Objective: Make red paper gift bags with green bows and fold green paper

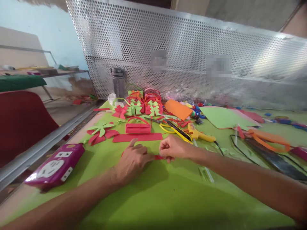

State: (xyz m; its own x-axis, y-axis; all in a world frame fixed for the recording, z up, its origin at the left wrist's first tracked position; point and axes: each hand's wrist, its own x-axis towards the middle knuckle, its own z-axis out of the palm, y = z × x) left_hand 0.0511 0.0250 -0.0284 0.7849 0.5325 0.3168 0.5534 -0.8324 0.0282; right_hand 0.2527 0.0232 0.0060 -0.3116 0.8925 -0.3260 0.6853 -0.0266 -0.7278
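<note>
A narrow red paper strip lies on the green table cover, mostly hidden beneath my hands. My left hand presses it down with bent fingers, its thumb sticking up. At the strip's right end, my right hand pinches it between curled fingertips. Just beyond my hands lies a wider red paper strip. Behind that stands a small red paper basket with an arched handle. Green and red paper bow pieces lie to the left.
A purple power strip sits at left. Yellow scissors, a box cutter and a yellow glue gun lie beyond my right hand. Finished-looking paper baskets and a water bottle stand before the perforated metal panel.
</note>
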